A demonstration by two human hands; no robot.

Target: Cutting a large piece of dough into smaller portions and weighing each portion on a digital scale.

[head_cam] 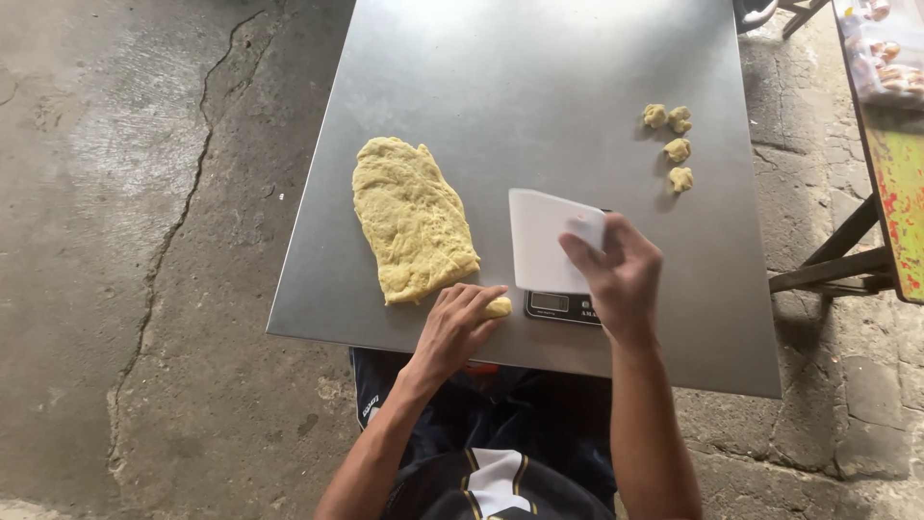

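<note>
Landmark = the kitchen scale, black w/ a small grey display, near the front edge of the steel counter.

Packages: far right of the scale, past the counter edge, clear bags w/ pinkish-orange contents lie on a second table w/ a worn green, red and yellow top. Too blurred to tell more.

Right hand is raised just above the scale, wrist bent, thumb and fingers pinching the right edge of a white plastic scraper; the scraper hides most of the scale's platform.

Left hand sits just left of the scale, palm down, fingers curled over a small dough piece, which pokes out at the fingertips and lies on the counter right beside the scale.

Big flat slab of yellow dough lies left of the scale and further back, close to the left hand. Four small dough balls are clustered well behind the scale, to its right.

Forearms both bare; dark shirt w/ white marking below the counter edge.
</note>
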